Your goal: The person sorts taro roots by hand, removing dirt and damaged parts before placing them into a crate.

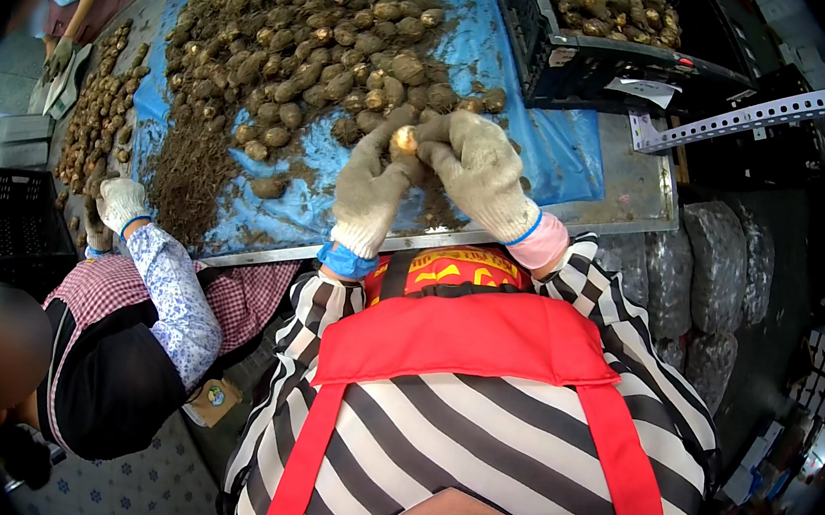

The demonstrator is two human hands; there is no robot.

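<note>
Between my hands, over the near edge of the table, is a small brown taro with a pale, bare patch facing up. My left hand, in a dirty grey-white work glove, has its fingers closed round the taro's left side. Gloved the same way, my right hand pinches it from the right with thumb and fingers. Just beyond my hands spreads a big heap of soil-covered taros on a blue plastic sheet. Loose dirt and root fibres lie left of my left hand.
A black crate of taros stands at the far right, beside a perforated metal bar. Close on my left a co-worker's gloved hand is near a smaller taro pile. Another black crate and filled plastic bags flank the table.
</note>
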